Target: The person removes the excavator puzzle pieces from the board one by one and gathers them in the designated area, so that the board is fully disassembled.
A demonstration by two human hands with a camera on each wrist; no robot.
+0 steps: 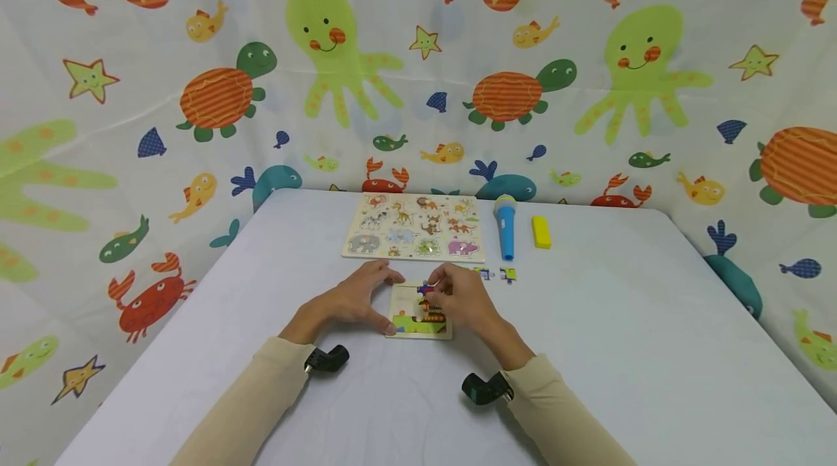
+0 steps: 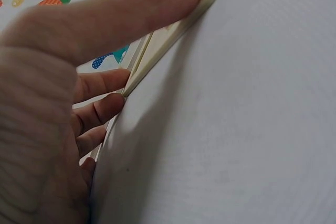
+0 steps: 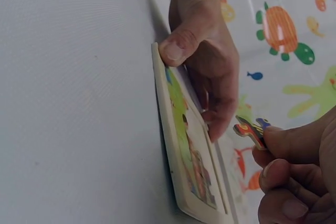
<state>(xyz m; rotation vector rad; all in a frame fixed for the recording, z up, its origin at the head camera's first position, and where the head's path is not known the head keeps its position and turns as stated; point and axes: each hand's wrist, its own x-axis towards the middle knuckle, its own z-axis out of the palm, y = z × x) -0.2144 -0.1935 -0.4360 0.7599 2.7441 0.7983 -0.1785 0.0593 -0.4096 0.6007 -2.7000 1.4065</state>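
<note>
A small wooden jigsaw board (image 1: 402, 299) with a partly filled picture lies on the table. My left hand (image 1: 356, 295) steadies its left side, the thumb (image 2: 173, 1) on the near corner and the other fingers toward the far corner. Over the board, my right hand (image 1: 466, 297) pinches a jigsaw piece (image 3: 252, 132) between thumb and fingertips. In the right wrist view this piece, coloured red, yellow and blue, is held apart from the board. Two loose jigsaw pieces lie just beyond the right hand, one (image 1: 484, 274) partly behind it and the other (image 1: 508, 275) in full view.
Behind the small board lies a larger wooden animal puzzle (image 1: 412, 257). To its right are a blue toy microphone (image 1: 506, 233) and a yellow block (image 1: 540, 232). A sea-animal patterned cloth (image 1: 418, 139) hangs at the back of the white table (image 1: 654, 350).
</note>
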